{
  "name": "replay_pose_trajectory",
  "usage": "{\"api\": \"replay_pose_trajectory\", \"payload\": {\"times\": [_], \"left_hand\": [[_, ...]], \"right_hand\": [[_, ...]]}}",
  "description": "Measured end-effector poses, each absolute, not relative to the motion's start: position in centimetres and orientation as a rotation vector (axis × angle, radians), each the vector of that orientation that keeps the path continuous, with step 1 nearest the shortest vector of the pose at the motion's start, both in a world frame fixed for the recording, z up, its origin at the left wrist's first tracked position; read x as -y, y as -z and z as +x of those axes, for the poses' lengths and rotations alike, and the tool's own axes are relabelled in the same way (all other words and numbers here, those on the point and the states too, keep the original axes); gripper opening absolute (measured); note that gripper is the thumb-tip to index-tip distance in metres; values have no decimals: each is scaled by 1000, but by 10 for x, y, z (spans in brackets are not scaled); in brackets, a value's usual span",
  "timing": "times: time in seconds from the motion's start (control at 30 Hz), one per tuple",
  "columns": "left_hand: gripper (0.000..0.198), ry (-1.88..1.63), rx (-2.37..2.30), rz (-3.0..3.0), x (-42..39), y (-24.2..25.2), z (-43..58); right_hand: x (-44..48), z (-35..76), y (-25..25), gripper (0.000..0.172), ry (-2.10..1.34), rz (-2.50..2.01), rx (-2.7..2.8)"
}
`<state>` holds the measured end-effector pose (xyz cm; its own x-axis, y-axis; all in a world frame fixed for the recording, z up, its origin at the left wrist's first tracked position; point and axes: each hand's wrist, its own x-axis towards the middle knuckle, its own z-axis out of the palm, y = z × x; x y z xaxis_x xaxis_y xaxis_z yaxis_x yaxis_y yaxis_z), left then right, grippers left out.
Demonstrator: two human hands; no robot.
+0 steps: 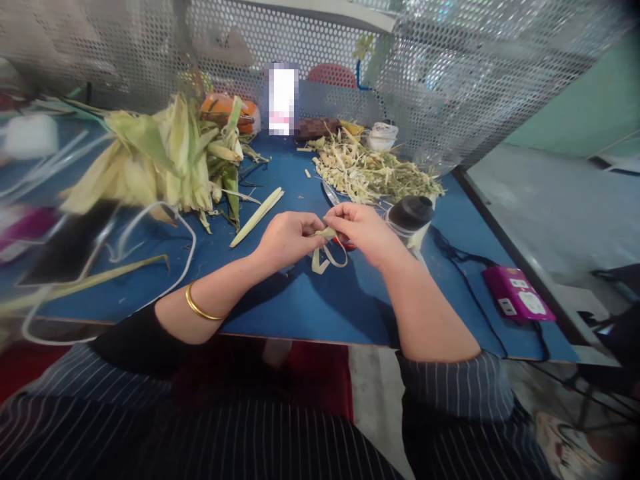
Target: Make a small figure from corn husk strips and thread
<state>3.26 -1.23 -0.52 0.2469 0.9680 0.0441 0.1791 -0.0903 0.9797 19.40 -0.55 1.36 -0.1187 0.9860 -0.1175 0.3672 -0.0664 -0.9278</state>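
Observation:
Between my two hands is a pale strip of corn husk [321, 261], with loose ends curling down above the blue table. My left hand [290, 235] pinches it between thumb and fingers. From the other side, my right hand [357, 227] grips the same piece with closed fingertips. Partly hidden behind my right hand lie scissors [330, 193], their blades pointing away and a red handle showing below. A single folded husk leaf [257, 217] rests left of my hands. Just right of my right hand stands a container with a black top [411, 213].
A big bundle of corn husks [160, 160] lies at the left, near a phone [70, 243] and a white cable [187, 233]. Husk scraps [370, 170] are heaped at the back right. A purple power socket [519, 293] sits at the right edge. Perforated metal [330, 40] borders the back.

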Motion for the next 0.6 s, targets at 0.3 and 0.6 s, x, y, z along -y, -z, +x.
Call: {"api": "replay_pose_trajectory", "payload": {"times": [0.3,0.6], "left_hand": [[13,-1108,-1068,1299,3,1,27],[17,-1177,-1100,1190,2,1,27]], "right_hand": [[6,210,-25,35,-702,-1497,1741],[9,198,-16,13,-712,-1374,1760]]}}
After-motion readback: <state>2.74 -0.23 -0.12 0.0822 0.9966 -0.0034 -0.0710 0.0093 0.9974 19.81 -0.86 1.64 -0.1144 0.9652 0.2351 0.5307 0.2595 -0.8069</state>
